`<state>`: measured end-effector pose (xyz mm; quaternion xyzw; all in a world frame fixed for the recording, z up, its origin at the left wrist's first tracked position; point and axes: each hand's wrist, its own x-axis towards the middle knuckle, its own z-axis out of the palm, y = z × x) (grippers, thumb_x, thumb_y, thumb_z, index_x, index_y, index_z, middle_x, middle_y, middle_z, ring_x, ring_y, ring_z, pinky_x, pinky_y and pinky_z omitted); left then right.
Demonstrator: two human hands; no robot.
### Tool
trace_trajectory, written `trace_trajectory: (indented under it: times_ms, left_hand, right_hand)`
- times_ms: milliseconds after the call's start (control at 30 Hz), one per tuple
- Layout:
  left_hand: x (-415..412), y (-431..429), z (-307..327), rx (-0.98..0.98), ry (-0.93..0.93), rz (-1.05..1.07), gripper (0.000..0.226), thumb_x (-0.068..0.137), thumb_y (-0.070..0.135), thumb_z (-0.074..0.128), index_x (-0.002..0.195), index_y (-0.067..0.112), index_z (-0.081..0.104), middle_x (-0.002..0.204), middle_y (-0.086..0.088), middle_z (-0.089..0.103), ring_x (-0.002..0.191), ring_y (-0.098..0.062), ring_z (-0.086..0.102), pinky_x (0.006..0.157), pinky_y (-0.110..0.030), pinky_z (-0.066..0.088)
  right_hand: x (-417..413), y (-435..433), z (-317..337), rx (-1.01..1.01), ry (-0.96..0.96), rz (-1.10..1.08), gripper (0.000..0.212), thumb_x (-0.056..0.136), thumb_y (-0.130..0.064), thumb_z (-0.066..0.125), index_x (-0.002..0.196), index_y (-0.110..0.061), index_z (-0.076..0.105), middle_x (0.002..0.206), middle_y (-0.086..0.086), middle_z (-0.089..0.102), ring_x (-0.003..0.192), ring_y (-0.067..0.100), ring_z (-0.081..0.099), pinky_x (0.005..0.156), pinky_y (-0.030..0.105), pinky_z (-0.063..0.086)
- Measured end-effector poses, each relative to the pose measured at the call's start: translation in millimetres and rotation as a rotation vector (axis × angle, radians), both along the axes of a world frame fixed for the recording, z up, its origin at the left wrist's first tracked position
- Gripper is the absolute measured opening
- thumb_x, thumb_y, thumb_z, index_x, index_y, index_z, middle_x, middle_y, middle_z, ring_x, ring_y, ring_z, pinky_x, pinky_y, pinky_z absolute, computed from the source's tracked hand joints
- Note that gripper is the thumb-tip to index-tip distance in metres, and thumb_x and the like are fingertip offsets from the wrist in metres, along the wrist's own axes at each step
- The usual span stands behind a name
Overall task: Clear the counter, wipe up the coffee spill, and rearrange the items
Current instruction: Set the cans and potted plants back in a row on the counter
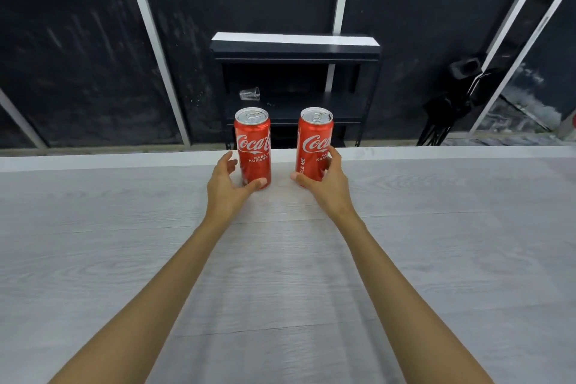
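Two red Coca-Cola cans stand upright near the far edge of the pale wood-grain counter point(124, 259). My left hand point(226, 184) wraps the base of the left can point(253, 146), with the thumb across its front and the fingers curled at its left side. My right hand point(327, 184) holds the base of the right can point(313, 146), thumb on its left side and fingers on its right. Both cans rest on the counter about a hand's width apart. No spill or cloth shows in view.
Beyond the counter's far edge stands a black shelf unit point(296, 53) with a white top. A clear plastic cup point(250, 93) lies on its side on one shelf. A black tripod point(448, 109) leans at the right against dark wall panels.
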<state>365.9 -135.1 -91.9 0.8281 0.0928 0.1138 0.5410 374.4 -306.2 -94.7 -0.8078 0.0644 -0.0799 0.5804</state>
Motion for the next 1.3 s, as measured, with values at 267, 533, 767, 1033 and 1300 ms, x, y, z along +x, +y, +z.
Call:
trace_trajectory:
  times_ms: [267, 533, 767, 1033, 1300]
  left_hand:
    - [-107.6, 53.2, 26.5, -0.083, -0.012, 0.03, 0.052, 0.074, 0.02, 0.074, 0.121, 0.019, 0.054, 0.122, 0.0, 0.061, 0.112, -0.013, 0.056, 0.099, -0.027, 0.041]
    - [-240.0, 146.0, 42.5, -0.123, -0.029, 0.392, 0.039, 0.071, 0.019, 0.076, 0.107, 0.021, 0.062, 0.109, 0.001, 0.066, 0.102, -0.013, 0.061, 0.091, -0.03, 0.047]
    - [-332.8, 229.2, 21.1, -0.118, -0.056, 0.849, 0.057, 0.063, 0.026, 0.081, 0.111, 0.02, 0.051, 0.116, -0.006, 0.06, 0.1, -0.016, 0.055, 0.085, -0.031, 0.045]
    - [-318.0, 292.4, 11.1, -0.058, -0.123, 0.777, 0.092, 0.062, 0.025, 0.082, 0.136, 0.014, 0.03, 0.139, -0.009, 0.043, 0.121, -0.021, 0.046, 0.094, -0.03, 0.039]
    - [-300.0, 323.3, 5.3, -0.053, -0.184, 0.591, 0.071, 0.063, 0.021, 0.082, 0.122, 0.015, 0.043, 0.122, -0.001, 0.055, 0.101, -0.011, 0.051, 0.081, -0.022, 0.041]
  right_hand:
    - [-88.8, 21.0, 6.0, 0.14, -0.171, -0.137, 0.032, 0.083, -0.006, 0.063, 0.111, -0.016, 0.051, 0.114, 0.001, 0.057, 0.102, 0.009, 0.054, 0.072, -0.003, 0.039]
    - [-157.5, 132.0, 24.7, 0.165, -0.136, 0.406, 0.021, 0.081, -0.011, 0.067, 0.098, -0.018, 0.056, 0.099, -0.004, 0.059, 0.091, 0.002, 0.057, 0.067, 0.006, 0.047]
    - [-197.8, 257.0, 18.1, 0.068, -0.062, 0.771, 0.035, 0.076, -0.019, 0.073, 0.104, -0.021, 0.051, 0.112, -0.001, 0.054, 0.097, 0.006, 0.053, 0.081, 0.021, 0.046]
    - [-192.8, 386.7, 11.3, -0.106, -0.035, 0.797, 0.075, 0.074, -0.025, 0.076, 0.135, -0.018, 0.033, 0.142, 0.006, 0.037, 0.127, 0.019, 0.04, 0.098, 0.026, 0.036]
    - [-177.5, 440.2, 3.9, -0.155, -0.014, 0.77, 0.075, 0.07, -0.023, 0.078, 0.134, -0.013, 0.04, 0.132, 0.01, 0.051, 0.12, 0.024, 0.05, 0.102, 0.036, 0.042]
